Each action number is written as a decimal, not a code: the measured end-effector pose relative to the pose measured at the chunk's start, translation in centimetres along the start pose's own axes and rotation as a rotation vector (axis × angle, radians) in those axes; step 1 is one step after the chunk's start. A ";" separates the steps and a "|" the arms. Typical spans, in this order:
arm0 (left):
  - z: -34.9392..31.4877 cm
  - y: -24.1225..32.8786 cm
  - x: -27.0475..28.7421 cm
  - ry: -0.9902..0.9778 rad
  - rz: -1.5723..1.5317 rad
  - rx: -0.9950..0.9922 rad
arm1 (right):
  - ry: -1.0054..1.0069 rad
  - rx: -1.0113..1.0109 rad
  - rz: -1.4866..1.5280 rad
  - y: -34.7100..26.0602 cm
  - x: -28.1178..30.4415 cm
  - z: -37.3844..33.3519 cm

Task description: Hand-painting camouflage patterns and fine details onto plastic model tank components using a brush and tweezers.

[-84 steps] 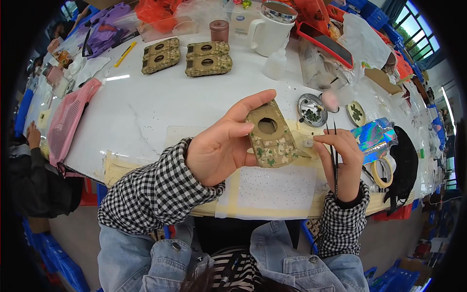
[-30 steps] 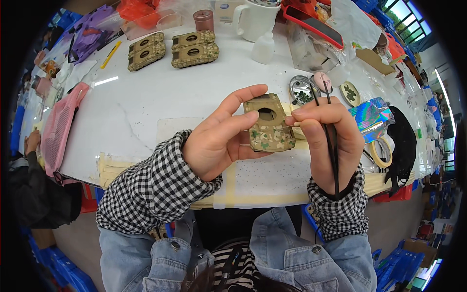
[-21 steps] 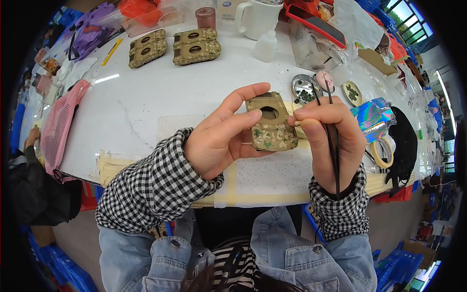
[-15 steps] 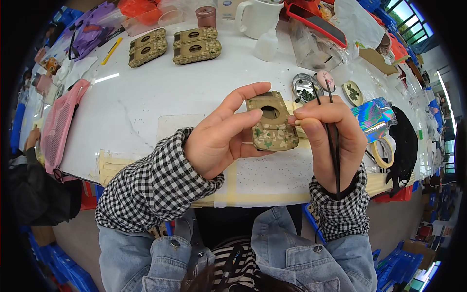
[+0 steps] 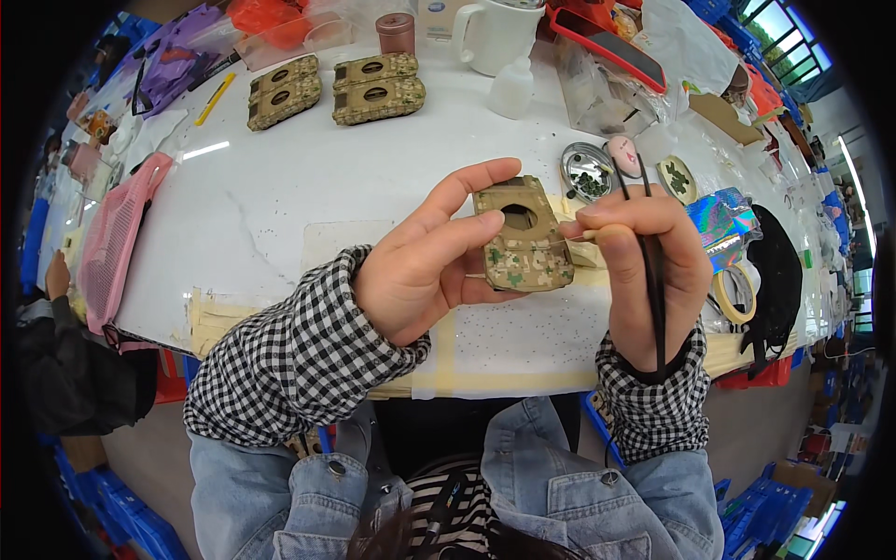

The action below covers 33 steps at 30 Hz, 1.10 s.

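My left hand point(image 5: 420, 261) holds a camouflage-painted model tank hull point(image 5: 529, 265) with a round opening in its top, thumb above and fingers beneath. Close by its right edge, my right hand point(image 5: 665, 266) pinches a thin pale-ended stick point(image 5: 588, 235) between thumb and forefinger. A fine tip seems to reach toward the hull; whether it touches I cannot tell. Black tweezers point(image 5: 659, 317) are tucked through the same hand, points away from me. Beyond them lie a clear round dish point(image 5: 566, 168) of small dark green pieces, a pink oval item point(image 5: 624, 154) and an oval container point(image 5: 689, 191) with green bits.
Similar hulls point(image 5: 285, 91) stand at the back left by a yellow pen point(image 5: 215, 99). A white jug point(image 5: 493, 39), squeeze bottle point(image 5: 511, 89) and red-edged phone point(image 5: 611, 51) are behind. Tape point(image 5: 735, 297) and black cloth point(image 5: 777, 289) lie right; a pink basket point(image 5: 117, 247) and another person's hand point(image 5: 58, 274) are left.
My right hand has drawn slightly right, away from the hull, with the stick and tweezers. My left hand and the hull stay almost still.
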State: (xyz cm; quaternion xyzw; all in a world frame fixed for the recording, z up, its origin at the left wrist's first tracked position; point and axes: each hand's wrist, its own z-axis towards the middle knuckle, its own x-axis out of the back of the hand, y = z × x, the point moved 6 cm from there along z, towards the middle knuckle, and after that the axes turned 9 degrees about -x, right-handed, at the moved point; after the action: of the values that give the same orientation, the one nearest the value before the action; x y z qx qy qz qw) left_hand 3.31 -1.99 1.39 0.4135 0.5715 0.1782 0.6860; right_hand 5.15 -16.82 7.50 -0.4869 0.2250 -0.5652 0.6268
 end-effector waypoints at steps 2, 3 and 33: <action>0.1 0.0 0.1 -0.012 0.006 0.000 | 0.067 -0.011 0.016 -0.1 1.1 -0.2; 0.1 -0.1 0.2 -0.020 0.008 -0.001 | 0.101 -0.016 0.022 -0.2 1.7 -0.3; 0.5 0.0 1.7 0.090 0.126 -0.087 | -0.132 -0.452 -0.170 6.3 8.2 -8.9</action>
State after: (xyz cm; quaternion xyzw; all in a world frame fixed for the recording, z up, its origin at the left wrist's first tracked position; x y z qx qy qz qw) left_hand 4.26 -0.97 0.27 0.4099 0.5665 0.2641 0.6643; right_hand 2.98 -28.32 0.51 -0.6678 0.2625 -0.5181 0.4654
